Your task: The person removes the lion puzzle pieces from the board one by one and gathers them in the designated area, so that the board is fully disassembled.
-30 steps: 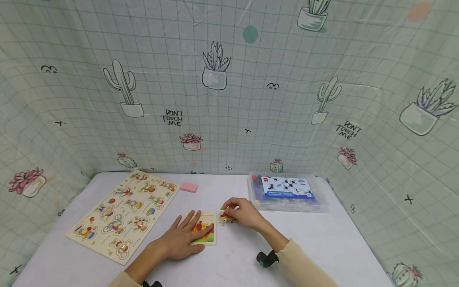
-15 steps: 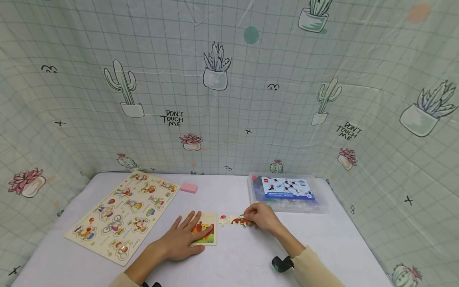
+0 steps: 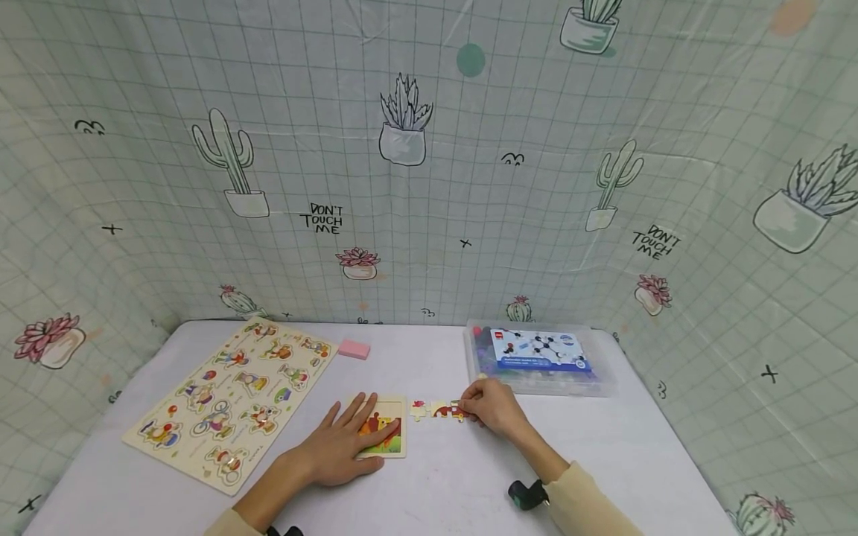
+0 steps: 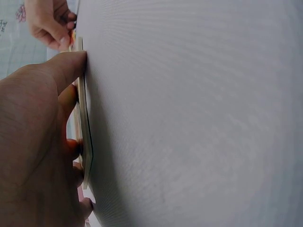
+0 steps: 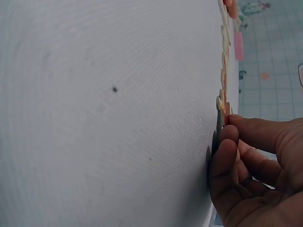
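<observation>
Pinching cream-and-red wooden jigsaw strip (image 3: 441, 411) at right end with nearer right hand (image 3: 494, 406) | running left-right, just right of square wooden puzzle board (image 3: 403, 439) | resting left hand (image 3: 338, 450) there, fingers spread

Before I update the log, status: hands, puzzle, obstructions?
Left hand spread over framed puzzle. Right hand pinching puzzle piece beside other pieces. Box beyond, apparently not blocking.

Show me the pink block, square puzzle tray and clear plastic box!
Pink block (image 3: 354, 348): head view, middle of its top.
Square puzzle tray (image 3: 403, 439): head view, right side of its rim.
Clear plastic box (image 3: 541, 351): head view, label on its lid.
</observation>
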A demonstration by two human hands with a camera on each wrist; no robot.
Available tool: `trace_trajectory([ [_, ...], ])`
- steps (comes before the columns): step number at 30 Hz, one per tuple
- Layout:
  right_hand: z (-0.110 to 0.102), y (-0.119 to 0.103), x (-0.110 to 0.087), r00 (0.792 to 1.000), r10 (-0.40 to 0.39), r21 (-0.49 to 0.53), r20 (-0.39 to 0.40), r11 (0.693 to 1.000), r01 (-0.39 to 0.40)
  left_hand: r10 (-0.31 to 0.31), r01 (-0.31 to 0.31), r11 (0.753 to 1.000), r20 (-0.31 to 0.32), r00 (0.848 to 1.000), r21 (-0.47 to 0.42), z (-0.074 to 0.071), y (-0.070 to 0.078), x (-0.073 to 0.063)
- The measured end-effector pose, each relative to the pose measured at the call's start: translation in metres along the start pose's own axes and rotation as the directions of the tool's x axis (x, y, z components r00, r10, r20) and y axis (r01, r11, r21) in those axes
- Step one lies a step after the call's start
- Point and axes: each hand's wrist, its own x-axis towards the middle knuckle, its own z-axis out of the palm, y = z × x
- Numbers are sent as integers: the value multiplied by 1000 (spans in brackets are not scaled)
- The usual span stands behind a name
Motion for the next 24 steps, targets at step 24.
trace_trajectory([
  [24, 4, -2, -5, 997, -25, -125, -68, 992, 16, -2, 2, 1000, 10, 1000, 0, 0, 0, 1],
])
